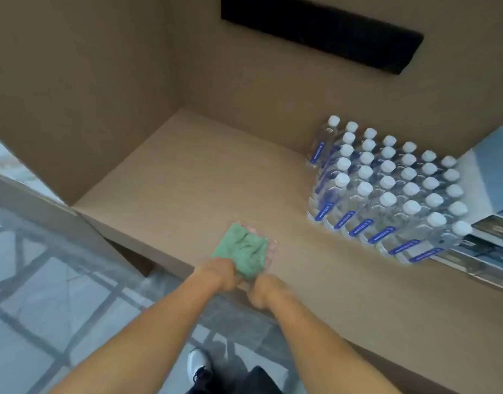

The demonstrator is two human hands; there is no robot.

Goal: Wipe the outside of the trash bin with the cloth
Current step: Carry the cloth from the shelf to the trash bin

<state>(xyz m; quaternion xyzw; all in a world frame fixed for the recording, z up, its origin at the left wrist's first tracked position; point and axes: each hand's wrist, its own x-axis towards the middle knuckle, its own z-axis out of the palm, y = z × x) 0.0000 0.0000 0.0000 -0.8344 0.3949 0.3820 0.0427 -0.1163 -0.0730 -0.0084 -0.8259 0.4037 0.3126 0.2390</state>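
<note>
both grips [246,275] clutch the green cloth [241,248]; bottle labels [358,227] blurred, unreadable.

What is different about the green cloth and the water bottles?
The green cloth is soft and crumpled, bunched between both hands; the water bottles are hard, clear and upright. The cloth is one single thing at the counter's near edge; the bottles are many, packed in neat rows toward the far right, untouched. The cloth is plain green; the bottles have white caps and blue labels. Both are over the same brown counter.
</note>
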